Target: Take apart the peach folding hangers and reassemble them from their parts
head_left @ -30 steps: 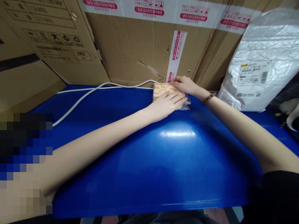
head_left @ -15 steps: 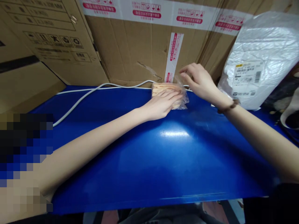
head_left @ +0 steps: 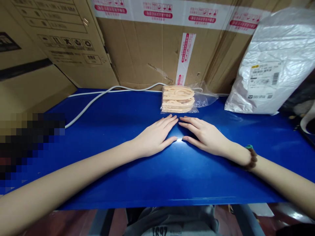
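Note:
My left hand (head_left: 157, 136) lies on the blue tabletop (head_left: 152, 183) with its fingers stretched out and nothing in it. Facing it, my right hand (head_left: 204, 134) rests there too, fingers extended and a beaded bracelet (head_left: 252, 158) on the wrist. The fingertips of both hands come close together in the middle. Just beyond them sits a clear plastic bag (head_left: 205, 96) holding a stack of flat, pale peach-coloured pieces (head_left: 177, 98) with looped outlines; their exact kind I cannot make out. Neither hand touches the bag.
A large cardboard box (head_left: 137, 49) with printed tape stands along the back. More cardboard (head_left: 61, 19) rises at the left. A white cable (head_left: 91, 111) runs along the rear of the table. At the right leans a white mailing bag (head_left: 265, 72) with a label.
My left hand has come off the bagged pieces and moved nearer to me. My right hand has come down from beside the bag onto the table. The bag's loose end now spreads to the right.

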A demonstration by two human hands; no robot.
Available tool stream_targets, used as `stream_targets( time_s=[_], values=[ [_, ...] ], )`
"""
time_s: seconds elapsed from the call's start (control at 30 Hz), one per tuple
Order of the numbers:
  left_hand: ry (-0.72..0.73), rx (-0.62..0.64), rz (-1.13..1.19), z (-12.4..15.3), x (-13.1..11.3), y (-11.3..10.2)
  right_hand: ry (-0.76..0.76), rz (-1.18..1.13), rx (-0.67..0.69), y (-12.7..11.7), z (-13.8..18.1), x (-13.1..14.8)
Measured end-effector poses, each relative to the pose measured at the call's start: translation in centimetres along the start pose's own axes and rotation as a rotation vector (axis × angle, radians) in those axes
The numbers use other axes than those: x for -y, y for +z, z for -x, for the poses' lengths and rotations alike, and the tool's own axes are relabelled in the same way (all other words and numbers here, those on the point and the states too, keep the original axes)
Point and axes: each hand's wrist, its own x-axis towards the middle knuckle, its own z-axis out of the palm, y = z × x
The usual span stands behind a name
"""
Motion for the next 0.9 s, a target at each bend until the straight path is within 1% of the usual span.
stream_targets(
  time_s=[0.07, 0.17, 0.37, 0.7, 0.9],
  values=[
    [-0.033, 0.040, 0.007, 0.15, 0.13, 0.14, 0.030, -0.033, 0.034, 0.29, 0.14, -0.33],
    [-0.041, 0.061, -0.005, 0.11, 0.19, 0.19, 0.053, -0.052, 0.066, 0.32, 0.35, -0.65],
    [-0.049, 0.073, -0.038, 0.10, 0.01, 0.17, 0.076, -0.049, 0.067, 0.52, 0.49, -0.71],
    [-0.062, 0.102, -0.025, 0.02, 0.01, 0.01, 0.063, 0.012, 0.117, 0.12, 0.41, -0.75],
    [-0.064, 0.099, -0.012, 0.05, 0.04, 0.04, 0.054, 0.024, 0.115, 0.14, 0.36, -0.82]
  ],
)
